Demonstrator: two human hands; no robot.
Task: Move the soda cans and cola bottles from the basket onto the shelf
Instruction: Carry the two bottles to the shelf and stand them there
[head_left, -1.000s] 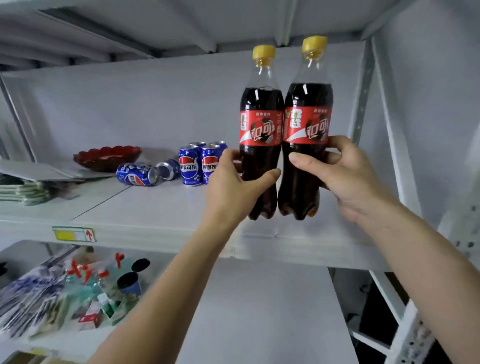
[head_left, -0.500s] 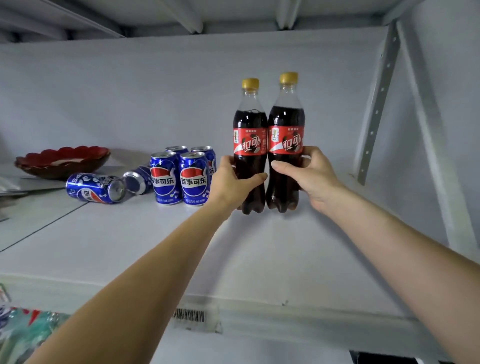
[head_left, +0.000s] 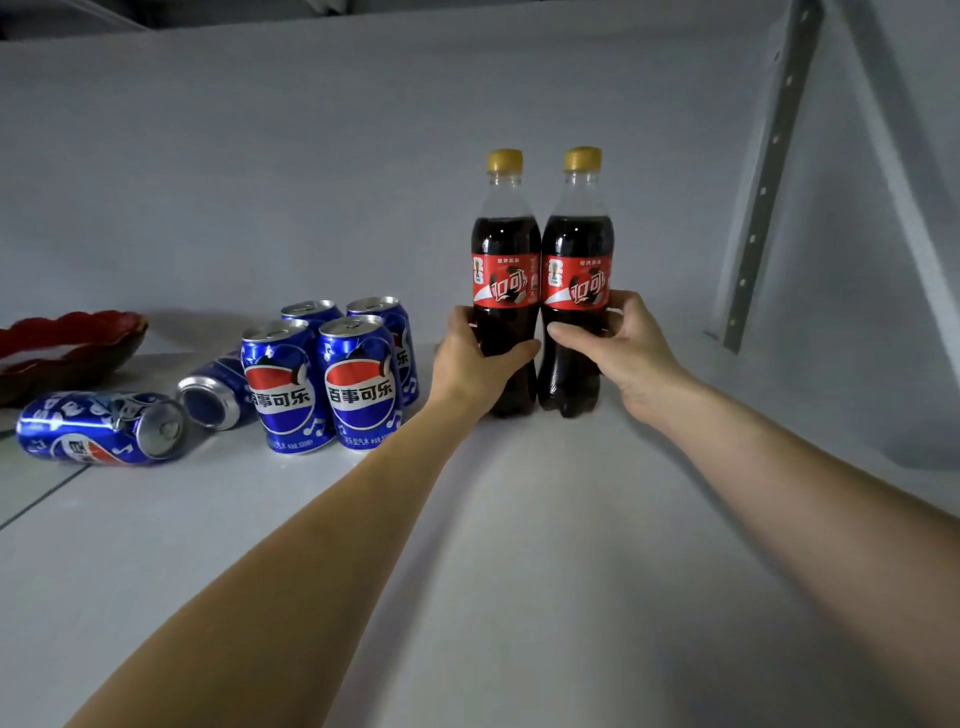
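Toward the back of the shelf (head_left: 519, 545), at about 12 o'clock, two cola bottles (head_left: 506, 291) stand upright and touching, the left hand (head_left: 475, 364) wrapped around the waist of one and the right hand (head_left: 623, 353) around the other. Each looks seated on its lobed base, so the fingers should open straight outward without nudging the smooth, tall, top-heavy plastic. At 9 o'clock sit glossy blue soda cans (head_left: 322, 384), four upright and two toppled, beside a scalloped red dish (head_left: 67, 343).
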